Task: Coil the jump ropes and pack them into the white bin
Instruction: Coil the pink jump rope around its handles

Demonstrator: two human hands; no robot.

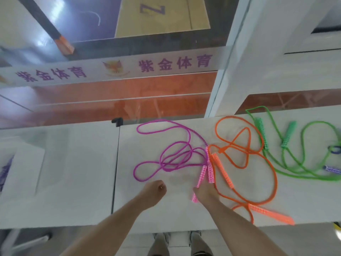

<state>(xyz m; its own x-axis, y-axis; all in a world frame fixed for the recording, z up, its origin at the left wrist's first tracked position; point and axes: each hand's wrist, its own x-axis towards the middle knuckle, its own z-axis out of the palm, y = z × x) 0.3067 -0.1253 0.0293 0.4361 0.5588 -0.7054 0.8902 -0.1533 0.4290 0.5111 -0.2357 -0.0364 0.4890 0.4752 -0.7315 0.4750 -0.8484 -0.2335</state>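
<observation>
The person stood at a white table (73, 182) with both bare arms reaching forward over it; the left hand (155, 189) hung just above the surface with its fingers curled in and nothing in them, a loose fist; the right hand (204, 193) lay at about three o'clock from it, on the near end of a pink handle (200, 177), fingers seemingly bent around that handle, though the grip was partly hidden by the hand itself; a second pink handle (210, 172) lay just beside the first, touching it along its length; the purple rope (173, 157) ran from these handles in loose tangled loops toward twelve o'clock and eleven o'clock of the hands, uncoiled; at three o'clock from it the orange rope (258, 157) sprawled in wide loops, one orange handle (222, 169) just beside the pink ones, the other (271, 216) near the table's front edge at four o'clock from the right hand; further toward two o'clock the green rope (302, 145) lay spread with its two green handles (288, 133) apart; a bit of a blue rope (332, 169) showed at the right edge; a white bin (24, 163) sat at nine o'clock, well apart from the ropes, and none of them lay in it.
</observation>
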